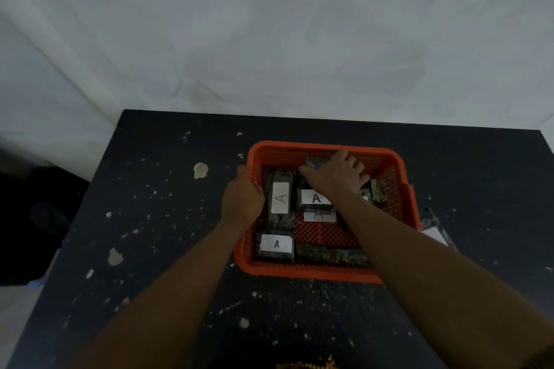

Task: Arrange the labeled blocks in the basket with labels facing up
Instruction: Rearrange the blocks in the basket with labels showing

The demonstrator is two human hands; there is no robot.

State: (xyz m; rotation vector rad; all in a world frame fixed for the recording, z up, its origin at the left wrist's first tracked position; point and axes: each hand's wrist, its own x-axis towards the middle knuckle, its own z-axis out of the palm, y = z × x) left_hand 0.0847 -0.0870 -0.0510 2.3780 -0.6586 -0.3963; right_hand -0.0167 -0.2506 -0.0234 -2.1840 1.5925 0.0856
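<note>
An orange mesh basket (395, 177) sits on the black table and holds several dark blocks. Three show white "A" labels on top: one upright at the left (280, 198), one in the middle (315, 198), one at the near left corner (275, 244). A dark block (329, 255) lies along the near wall with no label showing. My left hand (242, 198) grips the basket's left rim. My right hand (337, 172) is inside at the far side, closed on a dark block (313, 162) with no label visible. Another block (376, 192) lies partly hidden beside it.
The black table (150, 219) is speckled with white chips and paint patches. A further block with white paper (433, 229) lies outside the basket at its right. White wall stands behind the table; the dark floor drops off at the left.
</note>
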